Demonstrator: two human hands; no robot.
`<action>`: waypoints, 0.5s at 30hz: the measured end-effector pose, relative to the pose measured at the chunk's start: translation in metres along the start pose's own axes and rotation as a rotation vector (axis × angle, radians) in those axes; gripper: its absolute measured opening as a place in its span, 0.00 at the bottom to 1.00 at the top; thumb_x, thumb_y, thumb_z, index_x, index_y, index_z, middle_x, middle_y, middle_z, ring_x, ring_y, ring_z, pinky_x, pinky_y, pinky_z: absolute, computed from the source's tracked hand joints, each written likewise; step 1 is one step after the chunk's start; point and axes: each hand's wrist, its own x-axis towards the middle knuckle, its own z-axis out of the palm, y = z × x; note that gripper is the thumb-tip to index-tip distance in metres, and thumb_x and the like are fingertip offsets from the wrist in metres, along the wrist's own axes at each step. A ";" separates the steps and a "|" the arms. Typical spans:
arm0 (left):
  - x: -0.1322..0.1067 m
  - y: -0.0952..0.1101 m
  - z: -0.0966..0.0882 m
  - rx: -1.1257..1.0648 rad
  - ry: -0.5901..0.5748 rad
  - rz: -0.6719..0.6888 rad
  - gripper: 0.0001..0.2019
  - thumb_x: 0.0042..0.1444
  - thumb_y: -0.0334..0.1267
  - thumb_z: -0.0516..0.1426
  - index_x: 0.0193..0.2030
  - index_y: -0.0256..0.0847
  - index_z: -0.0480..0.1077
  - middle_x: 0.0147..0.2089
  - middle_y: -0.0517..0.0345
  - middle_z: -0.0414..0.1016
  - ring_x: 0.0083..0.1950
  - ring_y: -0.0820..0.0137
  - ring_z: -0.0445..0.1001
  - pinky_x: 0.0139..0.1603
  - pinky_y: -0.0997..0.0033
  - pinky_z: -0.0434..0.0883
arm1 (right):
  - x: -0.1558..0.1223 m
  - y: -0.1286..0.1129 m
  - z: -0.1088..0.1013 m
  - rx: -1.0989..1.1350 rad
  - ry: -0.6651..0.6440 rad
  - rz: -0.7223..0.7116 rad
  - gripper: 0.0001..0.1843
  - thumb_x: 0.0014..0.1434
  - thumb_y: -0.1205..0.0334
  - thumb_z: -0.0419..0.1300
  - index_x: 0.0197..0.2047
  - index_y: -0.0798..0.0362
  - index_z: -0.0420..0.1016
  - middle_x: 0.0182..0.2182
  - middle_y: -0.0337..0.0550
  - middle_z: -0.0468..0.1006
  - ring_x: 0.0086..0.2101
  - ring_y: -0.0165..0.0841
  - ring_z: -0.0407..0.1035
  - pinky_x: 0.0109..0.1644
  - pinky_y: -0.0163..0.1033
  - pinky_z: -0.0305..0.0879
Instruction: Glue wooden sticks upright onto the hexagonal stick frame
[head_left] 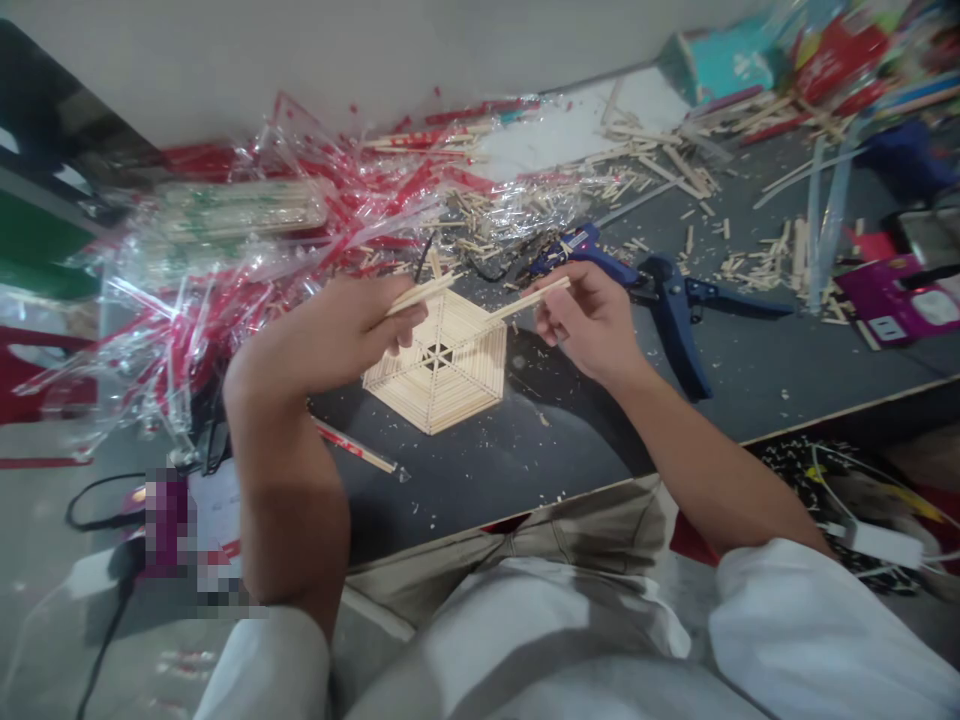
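While the left hand pinches thin sticks and the right hand clasps a pale rod near the hexagonal panel lying on the dark surface, a loosened grip could drop one askew onto it

A craft workspace, shown by cutters and wood offcuts.

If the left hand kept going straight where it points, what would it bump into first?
Probably the stick pinched in the right hand, since the left hand points across the hexagonal stick piece towards it. Depth is unclear, so it might pass above or below.
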 end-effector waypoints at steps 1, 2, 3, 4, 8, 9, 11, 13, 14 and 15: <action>-0.004 0.000 -0.003 -0.007 -0.003 -0.003 0.16 0.72 0.45 0.47 0.37 0.38 0.67 0.37 0.58 0.75 0.39 0.72 0.71 0.45 0.72 0.63 | 0.000 0.001 0.000 -0.007 -0.006 0.007 0.16 0.62 0.43 0.69 0.40 0.46 0.75 0.33 0.36 0.79 0.24 0.23 0.67 0.22 0.31 0.63; -0.007 0.000 -0.004 -0.014 -0.007 -0.005 0.16 0.71 0.45 0.47 0.37 0.38 0.66 0.37 0.58 0.75 0.38 0.72 0.71 0.44 0.72 0.63 | 0.000 0.001 -0.001 -0.013 -0.009 0.014 0.17 0.62 0.43 0.69 0.40 0.47 0.75 0.33 0.36 0.80 0.24 0.24 0.68 0.22 0.32 0.64; -0.009 -0.001 -0.006 -0.019 -0.014 -0.007 0.16 0.71 0.45 0.47 0.37 0.39 0.66 0.37 0.58 0.75 0.39 0.72 0.71 0.45 0.72 0.63 | 0.001 0.001 -0.001 -0.015 -0.009 0.020 0.17 0.61 0.43 0.69 0.41 0.47 0.75 0.34 0.37 0.81 0.25 0.24 0.68 0.23 0.32 0.65; -0.011 -0.002 -0.006 -0.021 -0.019 -0.012 0.16 0.70 0.46 0.47 0.37 0.39 0.66 0.37 0.58 0.74 0.39 0.72 0.71 0.45 0.71 0.63 | 0.001 0.002 -0.001 -0.012 -0.005 0.026 0.17 0.61 0.43 0.69 0.41 0.47 0.75 0.35 0.38 0.81 0.26 0.25 0.69 0.23 0.32 0.66; -0.014 -0.005 -0.006 0.043 -0.012 -0.051 0.17 0.69 0.50 0.45 0.37 0.40 0.65 0.37 0.57 0.73 0.39 0.69 0.69 0.44 0.68 0.62 | 0.004 0.002 -0.003 0.046 0.029 0.052 0.19 0.58 0.43 0.72 0.41 0.46 0.75 0.37 0.37 0.82 0.26 0.24 0.69 0.24 0.32 0.66; -0.014 -0.005 -0.005 0.059 -0.018 -0.059 0.18 0.69 0.51 0.44 0.37 0.41 0.64 0.37 0.57 0.72 0.39 0.69 0.68 0.44 0.67 0.61 | 0.005 0.002 -0.004 0.066 0.035 0.067 0.19 0.57 0.43 0.73 0.41 0.46 0.75 0.37 0.36 0.82 0.25 0.24 0.68 0.24 0.32 0.65; -0.016 -0.005 -0.004 0.068 -0.040 -0.071 0.18 0.68 0.52 0.44 0.39 0.41 0.65 0.38 0.56 0.72 0.39 0.68 0.68 0.44 0.66 0.61 | 0.007 0.001 -0.007 0.102 0.039 0.106 0.20 0.56 0.44 0.74 0.42 0.45 0.75 0.36 0.35 0.82 0.24 0.23 0.66 0.24 0.32 0.64; -0.017 -0.005 -0.004 0.061 -0.054 -0.077 0.18 0.67 0.52 0.43 0.39 0.41 0.65 0.39 0.56 0.72 0.40 0.68 0.69 0.44 0.66 0.61 | 0.010 -0.002 -0.009 0.127 0.025 0.143 0.19 0.56 0.46 0.74 0.44 0.44 0.76 0.37 0.34 0.81 0.24 0.22 0.65 0.25 0.32 0.64; -0.017 -0.005 -0.004 0.059 -0.053 -0.081 0.18 0.67 0.52 0.43 0.39 0.41 0.64 0.39 0.55 0.72 0.40 0.67 0.69 0.44 0.66 0.61 | 0.012 -0.005 -0.010 0.132 0.013 0.154 0.18 0.56 0.46 0.74 0.45 0.44 0.76 0.38 0.35 0.81 0.24 0.22 0.65 0.25 0.32 0.65; -0.017 -0.006 -0.004 0.060 -0.052 -0.086 0.18 0.67 0.52 0.43 0.38 0.41 0.64 0.39 0.55 0.72 0.40 0.67 0.69 0.44 0.66 0.61 | 0.015 -0.009 -0.010 0.130 -0.004 0.161 0.18 0.57 0.46 0.73 0.46 0.43 0.77 0.38 0.35 0.81 0.25 0.23 0.65 0.26 0.33 0.65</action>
